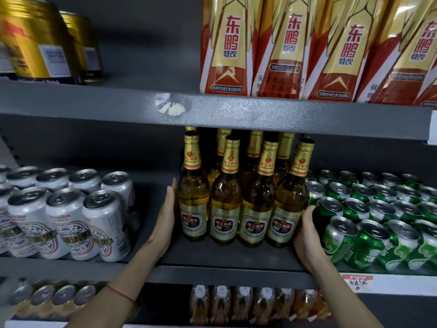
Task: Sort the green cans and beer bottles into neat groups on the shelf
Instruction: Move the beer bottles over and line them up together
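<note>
Several amber beer bottles [225, 197] with gold foil necks stand in tight rows at the middle of the grey shelf [212, 272]. My left hand [165, 216] lies flat against the left side of the leftmost front bottle, fingers straight. My right hand [305, 235] presses flat against the rightmost front bottle, wedged between it and the green cans [369, 223]. The green cans fill the shelf to the right in several rows, the front ones tilted. Neither hand grips anything.
White cans [63, 214] stand in rows at the left of the same shelf, a bare gap between them and the bottles. The upper shelf edge [236, 112] hangs just above the bottle tops. Gold cans [40, 41] and red-gold drink bottles [283, 46] stand above.
</note>
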The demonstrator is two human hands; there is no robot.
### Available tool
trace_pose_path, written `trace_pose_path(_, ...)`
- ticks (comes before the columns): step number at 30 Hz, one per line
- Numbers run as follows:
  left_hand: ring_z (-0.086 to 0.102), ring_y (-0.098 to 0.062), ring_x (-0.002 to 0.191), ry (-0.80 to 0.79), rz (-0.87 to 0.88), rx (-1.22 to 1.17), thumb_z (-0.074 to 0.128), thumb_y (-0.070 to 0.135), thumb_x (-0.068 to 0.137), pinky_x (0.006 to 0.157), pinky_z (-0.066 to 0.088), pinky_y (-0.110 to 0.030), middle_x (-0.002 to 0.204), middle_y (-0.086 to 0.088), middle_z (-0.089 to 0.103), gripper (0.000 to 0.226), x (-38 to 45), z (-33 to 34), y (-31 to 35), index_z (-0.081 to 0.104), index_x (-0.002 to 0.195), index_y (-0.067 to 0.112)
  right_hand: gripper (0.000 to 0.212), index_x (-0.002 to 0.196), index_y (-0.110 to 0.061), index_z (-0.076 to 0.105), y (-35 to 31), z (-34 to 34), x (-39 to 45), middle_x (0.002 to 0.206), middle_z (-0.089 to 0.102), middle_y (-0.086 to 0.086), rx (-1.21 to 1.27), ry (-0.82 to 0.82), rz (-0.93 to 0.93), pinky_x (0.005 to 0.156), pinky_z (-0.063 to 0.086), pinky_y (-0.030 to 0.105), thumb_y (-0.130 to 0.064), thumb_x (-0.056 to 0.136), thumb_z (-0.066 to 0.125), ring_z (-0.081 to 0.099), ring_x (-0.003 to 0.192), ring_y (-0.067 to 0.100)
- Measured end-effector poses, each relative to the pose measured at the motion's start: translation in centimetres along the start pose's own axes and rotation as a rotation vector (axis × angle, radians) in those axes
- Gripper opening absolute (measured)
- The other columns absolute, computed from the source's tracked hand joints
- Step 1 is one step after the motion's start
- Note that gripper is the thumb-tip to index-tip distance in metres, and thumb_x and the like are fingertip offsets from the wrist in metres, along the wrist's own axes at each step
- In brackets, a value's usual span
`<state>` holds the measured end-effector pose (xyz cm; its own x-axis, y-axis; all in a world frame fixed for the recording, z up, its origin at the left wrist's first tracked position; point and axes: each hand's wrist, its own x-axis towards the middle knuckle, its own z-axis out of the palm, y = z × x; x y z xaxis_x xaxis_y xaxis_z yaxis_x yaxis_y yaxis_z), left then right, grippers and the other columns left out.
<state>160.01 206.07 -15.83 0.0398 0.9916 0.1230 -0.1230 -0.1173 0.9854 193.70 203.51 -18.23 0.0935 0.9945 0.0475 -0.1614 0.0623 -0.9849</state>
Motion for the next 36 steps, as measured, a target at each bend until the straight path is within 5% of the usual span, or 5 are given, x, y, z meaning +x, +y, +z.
trace_pose_path(3, 0.033, -0.01, 0.155, -0.03, 0.039, 0.143, 0.049, 0.095, 0.075, 0.127, 0.027, -0.047, 0.168, 0.012, 0.036, 0.108, -1.4, -0.1, 0.1, 0.017, 0.165, 0.043, 0.085, 0.152, -0.037, 0.045, 1.2, -0.4, -0.5, 0.154, 0.051, -0.014, -0.129, 0.005, -0.059, 0.122, 0.033, 0.043, -0.089, 0.085, 0.039, 0.042, 0.146, 0.008)
trace_pose_path(7, 0.049, -0.007, 0.144, -0.107, 0.071, 0.235, 0.089, 0.047, 0.073, 0.123, 0.037, -0.044, 0.156, 0.012, 0.054, 0.124, -2.2, 0.0, -0.7, 0.008, 0.166, 0.039, 0.054, 0.13, -0.051, 0.055, 0.8, 0.1, -1.0, 0.13, 0.067, -0.021, -0.267, 0.003, -0.122, 0.091, 0.052, 0.016, -0.074, 0.082, 0.065, 0.061, 0.123, -0.002)
trace_pose_path(12, 0.059, -0.009, 0.136, -0.082, 0.089, 0.25, 0.089, 0.018, 0.081, 0.12, 0.041, -0.049, 0.145, 0.011, 0.064, 0.114, -1.5, 0.6, -1.2, 0.015, 0.166, 0.031, 0.04, 0.12, -0.054, 0.061, 0.4, 0.4, -1.2, 0.123, 0.073, -0.016, -0.239, 0.01, -0.128, 0.081, 0.055, 0.011, -0.049, 0.085, 0.08, 0.069, 0.113, 0.001)
trace_pose_path(28, 0.065, 0.002, 0.12, -0.047, 0.097, 0.258, 0.088, 0.034, 0.075, 0.091, 0.053, -0.01, 0.129, 0.022, 0.071, 0.09, -1.2, -0.1, -1.7, 0.041, 0.152, 0.037, 0.073, 0.14, -0.04, 0.053, 0.6, 1.1, -0.8, 0.133, 0.07, -0.01, -0.219, -0.03, -0.131, 0.095, 0.056, 0.027, -0.063, 0.077, 0.081, 0.065, 0.123, 0.008)
trace_pose_path(36, 0.066, 0.001, 0.12, -0.041, 0.086, 0.264, 0.091, 0.048, 0.07, 0.097, 0.051, -0.023, 0.13, 0.02, 0.071, 0.091, -1.2, -0.9, -1.6, 0.044, 0.148, 0.043, 0.073, 0.139, -0.043, 0.053, 0.7, 1.7, -0.9, 0.133, 0.069, -0.011, -0.217, -0.042, -0.131, 0.09, 0.056, 0.019, -0.065, 0.075, 0.081, 0.065, 0.123, 0.007)
